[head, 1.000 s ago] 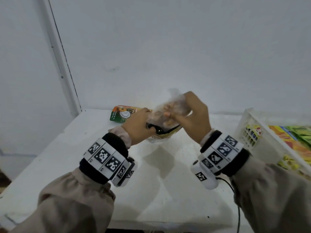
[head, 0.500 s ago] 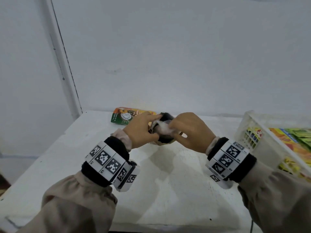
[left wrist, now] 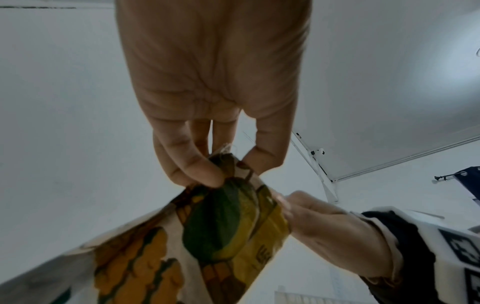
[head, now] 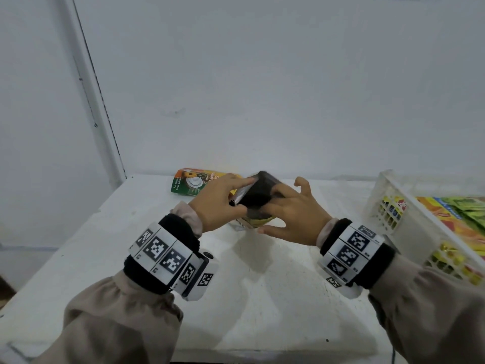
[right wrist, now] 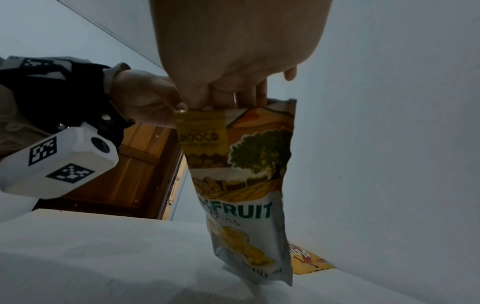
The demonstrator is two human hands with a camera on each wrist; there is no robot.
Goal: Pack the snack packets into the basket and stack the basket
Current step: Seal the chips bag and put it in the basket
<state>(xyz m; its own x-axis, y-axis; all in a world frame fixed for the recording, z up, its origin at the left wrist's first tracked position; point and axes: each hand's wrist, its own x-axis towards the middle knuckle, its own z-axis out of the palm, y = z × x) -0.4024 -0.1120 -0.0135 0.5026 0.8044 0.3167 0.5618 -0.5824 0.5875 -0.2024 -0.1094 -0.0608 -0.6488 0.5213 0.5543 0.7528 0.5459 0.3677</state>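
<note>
Yellow-white foil jackfruit packet [right wrist: 246, 185] now turned upright between hands, lower than a second ago; left hand [head: 217, 203] and right hand [head: 294, 219] both pinch top edge. White plastic basket [head: 378, 206] right of right hand; transfer likely next.

The held packet [head: 256, 200] stood upright near the back of the surface [head: 157, 258], its lower end touching it. The left hand [head: 217, 203] was at the held packet's left, the right hand [head: 294, 219] at its right, both at its upper end. A second packet [head: 191, 182] lay flat behind and left of the held packet, against the wall [head: 262, 88]. The basket [head: 378, 206] sat well right of the held packet, with more packets [head: 451, 214] lying in it.
</note>
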